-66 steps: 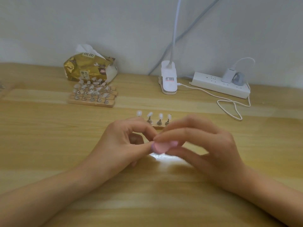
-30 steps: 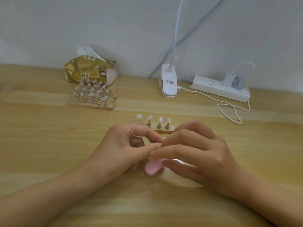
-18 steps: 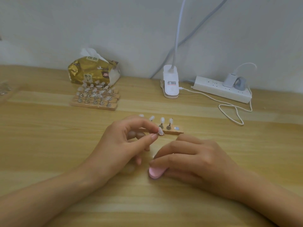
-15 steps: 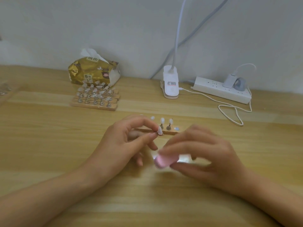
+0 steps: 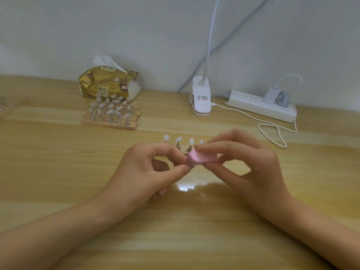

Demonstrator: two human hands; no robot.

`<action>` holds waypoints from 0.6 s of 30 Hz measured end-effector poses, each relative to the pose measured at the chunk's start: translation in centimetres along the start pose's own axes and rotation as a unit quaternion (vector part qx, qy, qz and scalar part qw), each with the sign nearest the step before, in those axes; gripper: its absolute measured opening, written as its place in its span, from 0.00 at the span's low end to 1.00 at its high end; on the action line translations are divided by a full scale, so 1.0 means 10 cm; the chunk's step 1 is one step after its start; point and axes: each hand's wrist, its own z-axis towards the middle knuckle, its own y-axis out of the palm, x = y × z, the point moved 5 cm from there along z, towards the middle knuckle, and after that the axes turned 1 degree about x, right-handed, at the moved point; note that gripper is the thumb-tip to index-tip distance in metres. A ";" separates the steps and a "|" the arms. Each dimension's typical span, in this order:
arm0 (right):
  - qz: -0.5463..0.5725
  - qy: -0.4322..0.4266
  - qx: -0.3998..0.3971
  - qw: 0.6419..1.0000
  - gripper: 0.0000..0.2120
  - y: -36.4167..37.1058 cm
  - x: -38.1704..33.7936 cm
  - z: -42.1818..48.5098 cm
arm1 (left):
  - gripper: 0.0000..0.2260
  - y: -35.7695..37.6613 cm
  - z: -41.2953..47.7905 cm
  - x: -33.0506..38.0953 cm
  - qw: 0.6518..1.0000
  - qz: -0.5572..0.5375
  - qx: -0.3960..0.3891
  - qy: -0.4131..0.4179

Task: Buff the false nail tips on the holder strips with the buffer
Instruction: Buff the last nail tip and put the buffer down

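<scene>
Over the table [image 5: 58, 172], the fingers of the right hand [image 5: 253, 168] pinch the pink buffer [image 5: 202, 157]; those of the left hand [image 5: 148, 172] close tight at its end, contents hidden. The nail tips [image 5: 191, 141] stand just behind, spare strips [image 5: 111, 116] well apart.

One view only, wide-angle, worn on the head. Faces forward and down across the table [image 5: 50, 172] toward its far edge and the wall [image 5: 97, 26]. Left hand [image 5: 148, 172] and right hand [image 5: 251, 168] close, mid-frame.

We see one holder strip [image 5: 178, 143] at centre of tabletop [image 5: 58, 172]; spare strips [image 5: 111, 115] back-left, in front of tissue pack [image 5: 109, 84]; lamp clip [image 5: 201, 98] back-centre, power strip [image 5: 257, 106] to its right.
</scene>
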 end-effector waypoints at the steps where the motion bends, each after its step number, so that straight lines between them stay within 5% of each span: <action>1: 0.007 -0.004 -0.008 1.000 0.11 0.03 -0.02 -0.01 | 0.10 0.00 0.00 0.00 1.000 0.005 -0.001 0.003; 18: 0.057 -0.005 -0.017 0.998 0.11 0.08 -0.10 -0.02 | 0.10 0.01 -0.02 0.06 0.999 0.012 -0.005 0.039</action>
